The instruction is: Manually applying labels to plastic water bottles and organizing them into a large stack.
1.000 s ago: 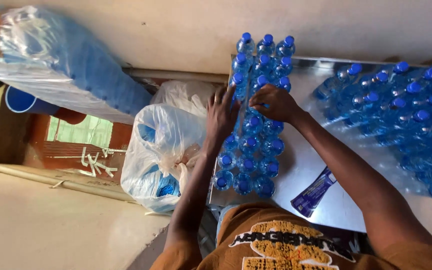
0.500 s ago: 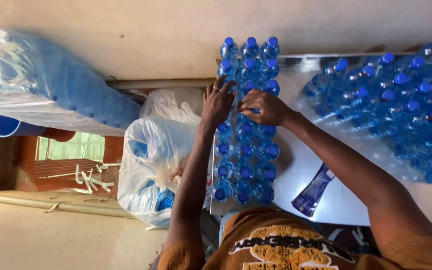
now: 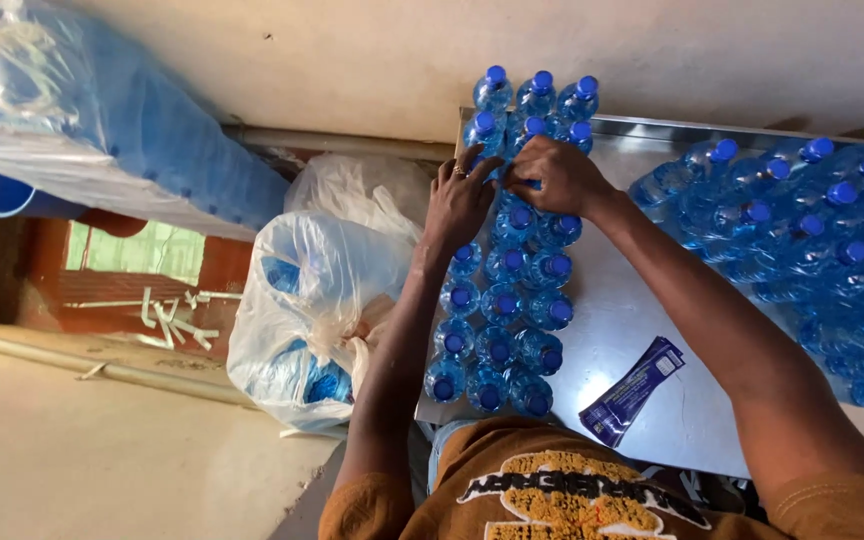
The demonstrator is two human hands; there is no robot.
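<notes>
Both hands have crept farther up the triple row of blue-capped bottles (image 3: 505, 290) along the metal table's (image 3: 642, 330) left edge, the left hand (image 3: 460, 200) spread on caps, the right hand (image 3: 558, 176) curled over others.

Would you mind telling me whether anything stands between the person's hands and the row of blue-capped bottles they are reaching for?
Nothing visible does. The left hand and the right hand already rest on the caps in the far part of the three-wide block of bottles on the metal table. The blue wrapper lies off to the side.
</notes>
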